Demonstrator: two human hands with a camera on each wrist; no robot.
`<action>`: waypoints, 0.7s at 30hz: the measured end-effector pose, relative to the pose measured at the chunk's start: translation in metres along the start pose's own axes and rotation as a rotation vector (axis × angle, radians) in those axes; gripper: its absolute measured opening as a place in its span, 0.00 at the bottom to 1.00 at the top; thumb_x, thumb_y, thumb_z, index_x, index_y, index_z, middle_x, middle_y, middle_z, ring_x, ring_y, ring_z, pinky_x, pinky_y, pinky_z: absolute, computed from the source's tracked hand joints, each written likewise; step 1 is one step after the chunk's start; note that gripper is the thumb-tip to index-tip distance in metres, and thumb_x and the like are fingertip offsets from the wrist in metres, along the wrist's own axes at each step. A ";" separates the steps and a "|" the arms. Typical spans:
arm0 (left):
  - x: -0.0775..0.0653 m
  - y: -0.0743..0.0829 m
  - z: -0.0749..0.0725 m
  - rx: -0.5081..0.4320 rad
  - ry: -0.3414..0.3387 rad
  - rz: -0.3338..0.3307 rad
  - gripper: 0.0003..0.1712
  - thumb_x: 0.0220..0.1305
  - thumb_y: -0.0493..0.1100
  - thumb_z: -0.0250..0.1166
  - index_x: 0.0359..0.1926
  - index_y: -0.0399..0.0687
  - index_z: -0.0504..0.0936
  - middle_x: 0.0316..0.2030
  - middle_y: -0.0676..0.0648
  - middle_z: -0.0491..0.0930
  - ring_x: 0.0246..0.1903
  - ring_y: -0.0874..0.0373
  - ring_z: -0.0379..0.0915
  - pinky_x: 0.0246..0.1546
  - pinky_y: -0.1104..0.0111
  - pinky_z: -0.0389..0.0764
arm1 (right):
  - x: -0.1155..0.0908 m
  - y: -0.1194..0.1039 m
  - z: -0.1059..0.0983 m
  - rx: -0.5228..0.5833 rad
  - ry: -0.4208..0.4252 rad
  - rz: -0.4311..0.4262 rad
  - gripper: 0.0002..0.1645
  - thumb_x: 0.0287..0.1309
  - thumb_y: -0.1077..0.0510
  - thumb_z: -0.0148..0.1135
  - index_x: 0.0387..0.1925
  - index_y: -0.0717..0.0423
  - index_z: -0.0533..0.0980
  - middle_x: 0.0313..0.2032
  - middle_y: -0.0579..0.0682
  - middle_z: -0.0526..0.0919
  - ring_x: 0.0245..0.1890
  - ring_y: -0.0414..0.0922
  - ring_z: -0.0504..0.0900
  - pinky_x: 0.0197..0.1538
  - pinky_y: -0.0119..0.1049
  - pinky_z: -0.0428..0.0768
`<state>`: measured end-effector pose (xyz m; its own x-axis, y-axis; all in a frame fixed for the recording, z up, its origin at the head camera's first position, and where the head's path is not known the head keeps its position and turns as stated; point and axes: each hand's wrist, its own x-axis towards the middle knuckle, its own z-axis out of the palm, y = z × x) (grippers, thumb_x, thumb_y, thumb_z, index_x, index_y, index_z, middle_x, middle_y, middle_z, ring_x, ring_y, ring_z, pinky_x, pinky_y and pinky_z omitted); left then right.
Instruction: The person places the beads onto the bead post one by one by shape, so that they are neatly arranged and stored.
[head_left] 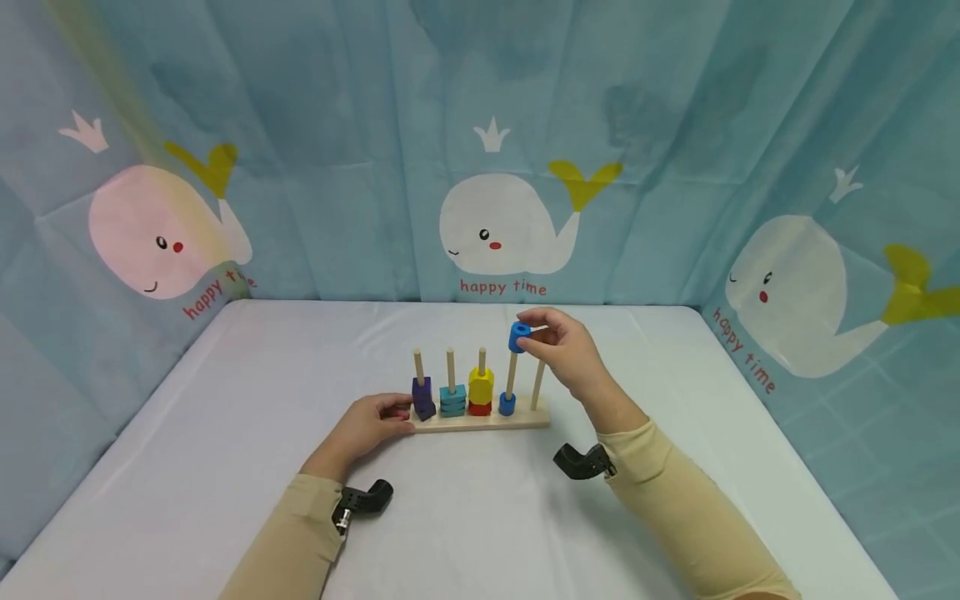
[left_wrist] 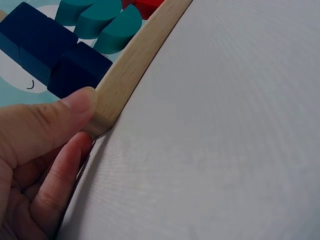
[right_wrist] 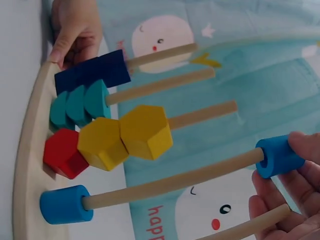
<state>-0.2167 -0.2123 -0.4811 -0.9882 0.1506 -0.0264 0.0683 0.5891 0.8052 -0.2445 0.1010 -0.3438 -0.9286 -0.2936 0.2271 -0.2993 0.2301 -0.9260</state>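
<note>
A wooden peg board [head_left: 480,423] with several upright pegs stands on the table. My left hand [head_left: 369,425] grips its left end, thumb on top and fingers at the edge, as the left wrist view shows. My right hand [head_left: 566,346] pinches a blue cylinder bead [right_wrist: 281,156] at the tip of the fourth peg [right_wrist: 175,181], whose end meets the bead's hole. Another blue cylinder [right_wrist: 66,205] sits at that peg's base. Dark blue blocks [right_wrist: 93,71], teal half-round blocks [right_wrist: 79,106] and two yellow hexagons [right_wrist: 146,132] over a red hexagon [right_wrist: 65,153] fill the other pegs.
The rightmost peg [head_left: 537,385] is bare and stands just below my right fingers. A white cloth covers the table [head_left: 225,467]. Behind it hangs a blue curtain [head_left: 337,233] with printed whales. Each sleeved wrist carries a black camera mount [head_left: 581,461].
</note>
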 end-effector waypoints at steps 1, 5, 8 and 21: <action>0.000 0.000 0.000 0.000 0.002 0.002 0.29 0.46 0.47 0.72 0.52 0.48 0.78 0.37 0.53 0.81 0.38 0.61 0.75 0.46 0.60 0.73 | 0.000 0.000 0.001 -0.001 -0.006 -0.003 0.19 0.56 0.63 0.61 0.51 0.57 0.73 0.48 0.54 0.75 0.40 0.47 0.78 0.49 0.37 0.75; 0.000 0.002 -0.002 0.004 0.004 0.004 0.29 0.47 0.47 0.72 0.52 0.48 0.78 0.37 0.53 0.81 0.38 0.61 0.75 0.46 0.60 0.73 | -0.002 0.003 0.003 -0.019 -0.010 0.011 0.19 0.55 0.63 0.62 0.50 0.57 0.73 0.44 0.55 0.77 0.38 0.48 0.76 0.43 0.32 0.76; 0.000 0.002 -0.002 0.007 0.002 -0.003 0.29 0.47 0.47 0.72 0.53 0.48 0.78 0.37 0.53 0.81 0.38 0.61 0.74 0.46 0.60 0.73 | -0.003 0.006 0.006 -0.025 -0.009 0.040 0.20 0.54 0.62 0.63 0.50 0.57 0.73 0.42 0.55 0.77 0.38 0.48 0.74 0.41 0.30 0.76; -0.001 -0.001 0.000 0.010 0.011 -0.011 0.29 0.46 0.48 0.72 0.52 0.49 0.78 0.37 0.53 0.81 0.38 0.61 0.75 0.47 0.59 0.73 | -0.004 0.027 0.013 0.037 -0.042 0.137 0.34 0.52 0.63 0.65 0.60 0.54 0.62 0.45 0.56 0.74 0.44 0.49 0.74 0.48 0.37 0.76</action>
<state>-0.2158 -0.2126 -0.4819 -0.9904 0.1355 -0.0281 0.0592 0.5986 0.7989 -0.2455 0.0959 -0.3735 -0.9498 -0.3009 0.0861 -0.1616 0.2363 -0.9581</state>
